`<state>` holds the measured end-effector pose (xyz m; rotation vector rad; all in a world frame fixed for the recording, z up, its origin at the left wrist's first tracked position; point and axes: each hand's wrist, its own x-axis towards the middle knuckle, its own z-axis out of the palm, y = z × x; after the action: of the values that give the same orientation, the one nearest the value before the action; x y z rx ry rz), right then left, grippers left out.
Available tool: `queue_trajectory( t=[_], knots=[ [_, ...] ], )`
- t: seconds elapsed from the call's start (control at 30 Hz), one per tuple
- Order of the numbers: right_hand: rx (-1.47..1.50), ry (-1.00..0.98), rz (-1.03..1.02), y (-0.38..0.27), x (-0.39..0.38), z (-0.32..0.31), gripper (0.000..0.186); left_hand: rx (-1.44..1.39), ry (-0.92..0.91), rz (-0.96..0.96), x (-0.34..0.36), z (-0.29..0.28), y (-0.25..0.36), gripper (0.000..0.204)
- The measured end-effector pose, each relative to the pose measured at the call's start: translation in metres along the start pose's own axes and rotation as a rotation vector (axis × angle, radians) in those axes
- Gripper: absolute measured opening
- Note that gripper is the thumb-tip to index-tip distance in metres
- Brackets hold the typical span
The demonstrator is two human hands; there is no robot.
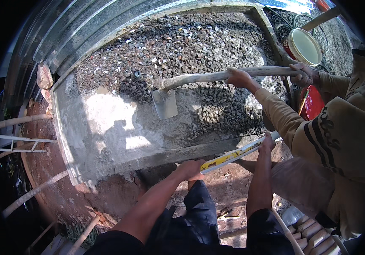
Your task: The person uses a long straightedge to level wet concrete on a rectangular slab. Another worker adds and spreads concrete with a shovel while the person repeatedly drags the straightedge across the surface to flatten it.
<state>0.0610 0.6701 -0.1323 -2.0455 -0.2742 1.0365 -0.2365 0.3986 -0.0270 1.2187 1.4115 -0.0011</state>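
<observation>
My left hand [191, 169] and my right hand [266, 143] are closed around a long straight metal bar [229, 156] with a worn yellow face, held along the near edge of a raised slab [84, 144]. The slab has wet grey mortar on its left and near part and loose gravel [157, 46] over the rest. A co-worker at the right grips a long wooden-handled hoe [208, 77] with two hands [237, 77]. Its blade [164, 104] rests on the mortar at the edge of the gravel.
A white bucket [303, 49] and a red bucket lid or container [312, 104] sit at the right. Corrugated sheets [72, 29] line the far side. Bamboo poles [33, 191] stick out at the left over reddish ground. The co-worker's body [331, 148] fills the right side. More poles [314, 238] lie bottom right.
</observation>
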Motion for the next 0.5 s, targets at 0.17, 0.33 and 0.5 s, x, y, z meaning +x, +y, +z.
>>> queue_trajectory(
  t=[0.17,0.33,0.5],
  knots=[
    [-0.066,-0.173,-0.040,0.013,0.019,0.058,0.022,-0.093,0.042,0.043,0.056,-0.013,-0.023,0.064],
    [-0.091,-0.171,0.013,0.067,-0.002,0.079,0.018,-0.134,-0.027,-0.122,0.003,-0.046,-0.069,0.057],
    [0.034,-0.292,0.242,0.134,-0.049,0.065,0.019,0.093,0.066,-0.083,-0.069,-0.079,-0.111,0.049]
  ],
)
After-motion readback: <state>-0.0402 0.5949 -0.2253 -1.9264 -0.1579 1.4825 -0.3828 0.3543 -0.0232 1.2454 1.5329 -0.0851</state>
